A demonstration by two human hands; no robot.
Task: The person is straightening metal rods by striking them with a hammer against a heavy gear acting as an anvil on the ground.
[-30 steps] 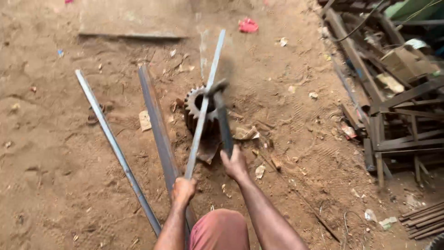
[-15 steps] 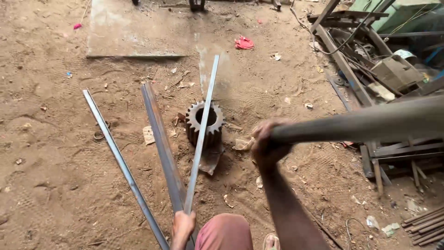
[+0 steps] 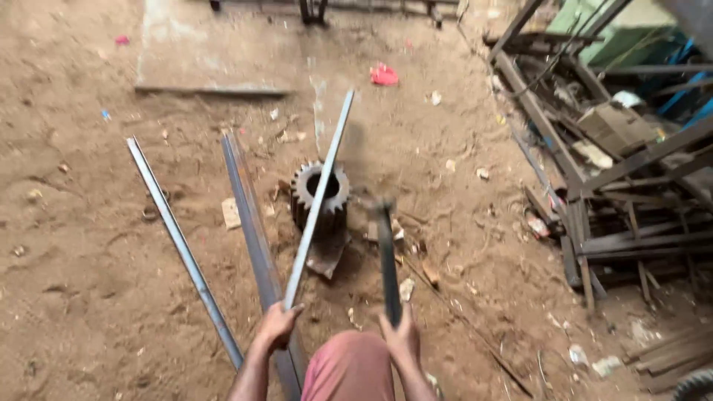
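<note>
The brown dirt floor (image 3: 89, 245) fills the frame. On it, in the middle, sit a dark metal gear wheel (image 3: 320, 194) and 2 long grey steel bars (image 3: 182, 249).

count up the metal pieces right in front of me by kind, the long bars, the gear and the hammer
Long metal bars: 3
Toothed gear: 1
Hammer: 1
Total: 5

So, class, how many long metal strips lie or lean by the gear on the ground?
3: the left strip on the dirt, the middle strip beside it, and the held strip across the gear.
</note>
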